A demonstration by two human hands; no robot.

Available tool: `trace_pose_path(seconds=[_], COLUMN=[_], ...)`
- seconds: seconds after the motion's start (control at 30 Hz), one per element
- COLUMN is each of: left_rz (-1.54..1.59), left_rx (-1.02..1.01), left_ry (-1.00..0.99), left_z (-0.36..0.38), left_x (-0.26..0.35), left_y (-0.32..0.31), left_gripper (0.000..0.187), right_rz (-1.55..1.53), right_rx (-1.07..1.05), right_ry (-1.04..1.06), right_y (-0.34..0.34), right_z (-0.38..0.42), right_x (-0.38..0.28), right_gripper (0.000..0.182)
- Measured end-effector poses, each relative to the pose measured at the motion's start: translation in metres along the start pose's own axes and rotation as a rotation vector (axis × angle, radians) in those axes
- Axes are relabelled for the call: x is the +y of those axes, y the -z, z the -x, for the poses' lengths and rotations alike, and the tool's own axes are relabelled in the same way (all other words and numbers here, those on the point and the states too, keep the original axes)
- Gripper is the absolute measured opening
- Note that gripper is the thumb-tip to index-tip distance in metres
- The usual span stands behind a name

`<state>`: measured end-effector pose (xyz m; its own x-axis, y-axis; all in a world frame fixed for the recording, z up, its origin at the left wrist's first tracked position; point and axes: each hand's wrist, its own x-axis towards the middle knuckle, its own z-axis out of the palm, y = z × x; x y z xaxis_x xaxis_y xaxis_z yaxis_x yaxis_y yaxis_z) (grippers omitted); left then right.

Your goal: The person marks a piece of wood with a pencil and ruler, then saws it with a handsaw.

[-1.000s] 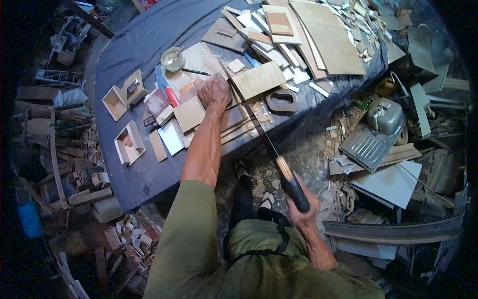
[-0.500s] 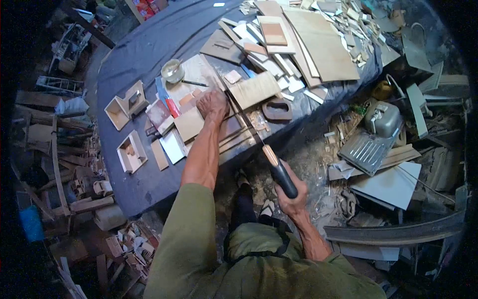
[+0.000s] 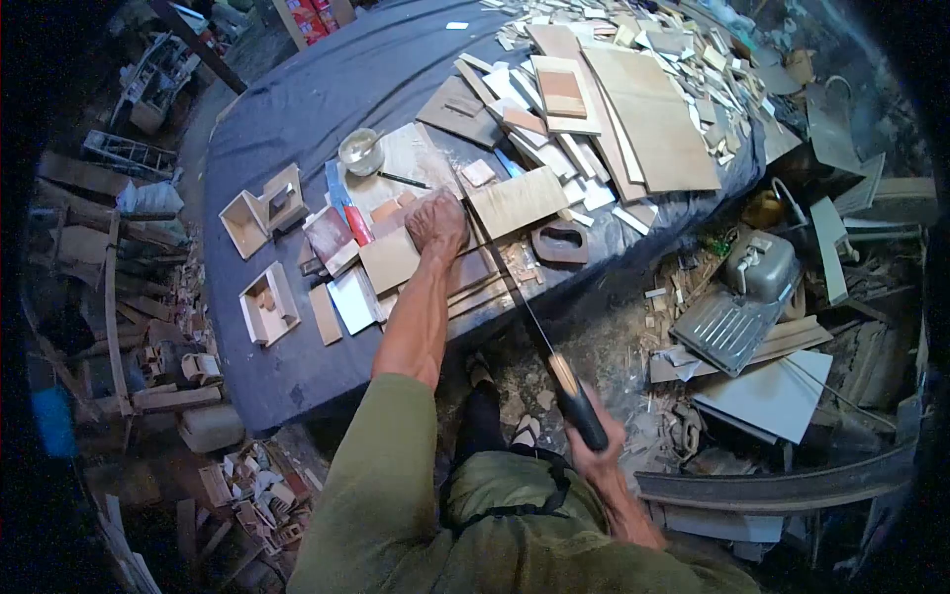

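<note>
Saw (image 3: pixel 569 386), grasped in the right hand (image 3: pixel 607 444), has moved back toward the person (image 3: pixel 515 540) since half a second ago, baring more blade (image 3: pixel 510 272) off the worktop (image 3: pixel 297 114). Left of the saw, the left hand (image 3: pixel 437 224) stays pressed on wood beside a brown board (image 3: pixel 475 272), fingers curled; whether they grip an edge cannot be told.

Dark cloth drapes the worktop, and the blade reaches over its near edge. Left of the saw are a jar (image 3: pixel 360 152), a red tool (image 3: pixel 357 226) and a small box (image 3: pixel 287 310); right of it, a pale board (image 3: pixel 520 201) and a hollow block (image 3: pixel 574 255). Beyond the saw lie panels (image 3: pixel 653 124) and offcuts. Well right of it, a metal sink (image 3: pixel 727 322) rests amid floor clutter; far left, timber (image 3: pixel 116 307) stands in dim light.
</note>
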<state>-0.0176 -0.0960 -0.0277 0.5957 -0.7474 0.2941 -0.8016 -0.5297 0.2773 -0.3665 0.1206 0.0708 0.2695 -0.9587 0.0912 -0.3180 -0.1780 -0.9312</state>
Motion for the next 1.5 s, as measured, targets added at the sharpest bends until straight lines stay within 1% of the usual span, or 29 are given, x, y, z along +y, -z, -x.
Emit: trace_pose_path(seconds=[0.03, 0.1, 0.13, 0.23, 0.3, 0.33, 0.37, 0.43, 0.47, 0.53, 0.57, 0.63, 0.67, 0.7, 0.73, 0.77, 0.8, 0.83, 0.9, 0.93, 1.03, 1.07, 1.13, 1.23, 1.27, 1.33, 1.43, 1.5], left_rz=[0.005, -0.025, -0.033, -0.022, -0.004, 0.004, -0.006, -0.037, -0.053, -0.086, -0.052, 0.034, -0.032, -0.006, 0.011, 0.030, 0.042, 0.054, 0.072, 0.011, -0.022, 0.009, 0.069, 0.062, 0.061, 0.060, 0.043, -0.001], left_rx=[0.009, -0.221, -0.322, -0.292, -0.295, -0.296, -0.232, -0.120, -0.135, -0.143, -0.147, -0.167, -0.015, -0.088, -0.175, -0.269, -0.274, -0.272, -0.257, -0.240, -0.210, -0.145, -0.014, -0.103, -0.127, -0.166, -0.103, -0.139], left_ry=[0.000, 0.057, 0.085, 0.057, 0.062, 0.068, 0.056, 0.019, 0.005, -0.017, 0.021, 0.096, 0.002, 0.046, 0.090, 0.130, 0.134, 0.140, 0.156, 0.094, 0.056, 0.039, 0.008, 0.054, 0.062, 0.087, 0.100, 0.101], left_z=[0.001, -0.004, -0.010, -0.012, -0.013, -0.012, -0.012, -0.002, 0.001, -0.004, -0.005, -0.003, 0.000, -0.011, -0.013, -0.010, -0.007, -0.006, -0.010, -0.010, -0.008, -0.008, -0.001, -0.012, -0.011, -0.009, -0.011, -0.011], left_x=[0.002, 0.002, 0.006, 0.005, 0.006, 0.006, 0.006, 0.007, 0.006, 0.001, 0.000, 0.011, -0.003, 0.002, 0.004, 0.007, 0.009, 0.011, 0.008, 0.002, -0.010, -0.009, -0.003, -0.003, -0.002, 0.012, 0.011, 0.012], left_y=[0.006, 0.015, 0.018, 0.018, 0.018, 0.019, 0.018, 0.014, 0.010, 0.009, 0.012, 0.027, -0.005, 0.000, 0.012, 0.017, 0.015, 0.015, 0.015, 0.006, -0.012, -0.017, -0.006, -0.009, -0.010, 0.018, 0.009, 0.010], left_gripper=[0.051, 0.043, 0.041, 0.041, 0.042, 0.043, 0.044, 0.048, 0.047, 0.045, 0.044, 0.042, 0.041, 0.041, 0.043, 0.045, 0.044, 0.044, 0.043, 0.039, 0.032, 0.033, 0.036, 0.033, 0.035, 0.040, 0.043, 0.042], right_rz=[0.000, 0.001, -0.027, -0.089, -0.047, -0.068, -0.090, -0.088, -0.084, -0.078, -0.083, -0.031, 0.006, 0.039, -0.053, -0.048, -0.044, -0.042, -0.004, 0.012, -0.024, -0.029, -0.041, -0.048, -0.049, -0.051, -0.008, -0.041], right_rx=[0.006, 0.035, 0.024, -0.031, 0.011, 0.008, 0.006, -0.008, -0.010, -0.033, -0.044, -0.017, -0.005, 0.006, 0.033, 0.020, 0.012, 0.002, 0.015, 0.021, 0.050, 0.041, 0.018, 0.022, 0.021, 0.008, -0.005, -0.015], right_ry=[0.027, 0.052, 0.008, -0.046, 0.091, 0.055, 0.025, -0.042, -0.079, -0.156, -0.198, -0.090, -0.026, 0.059, 0.039, -0.011, -0.059, -0.099, -0.039, -0.010, 0.005, -0.028, -0.096, -0.074, -0.068, -0.045, -0.036, -0.047], right_y=[0.000, 0.000, -0.008, -0.027, -0.018, -0.008, -0.001, 0.000, 0.001, -0.008, -0.013, -0.007, -0.002, 0.001, 0.004, 0.007, 0.010, 0.011, 0.008, 0.004, 0.003, 0.004, 0.005, 0.006, 0.006, 0.007, 0.009, 0.010], right_z=[0.000, 0.004, -0.015, -0.052, -0.030, -0.007, 0.005, 0.004, 0.003, -0.028, -0.037, -0.025, -0.008, -0.001, 0.008, 0.012, 0.015, 0.014, 0.007, 0.005, 0.007, 0.006, 0.006, 0.006, 0.007, 0.001, -0.002, -0.002], right_x=[0.008, 0.012, 0.004, -0.002, 0.007, 0.011, 0.013, 0.008, 0.005, -0.002, -0.004, 0.005, 0.015, 0.022, 0.020, 0.016, 0.011, 0.009, 0.013, 0.015, 0.017, 0.016, 0.015, 0.027, 0.027, 0.022, 0.014, 0.009], right_gripper=[0.059, 0.061, 0.062, 0.063, 0.064, 0.061, 0.058, 0.057, 0.057, 0.057, 0.057, 0.059, 0.060, 0.060, 0.060, 0.060, 0.060, 0.061, 0.061, 0.061, 0.061, 0.061, 0.061, 0.063, 0.064, 0.065, 0.067, 0.068])
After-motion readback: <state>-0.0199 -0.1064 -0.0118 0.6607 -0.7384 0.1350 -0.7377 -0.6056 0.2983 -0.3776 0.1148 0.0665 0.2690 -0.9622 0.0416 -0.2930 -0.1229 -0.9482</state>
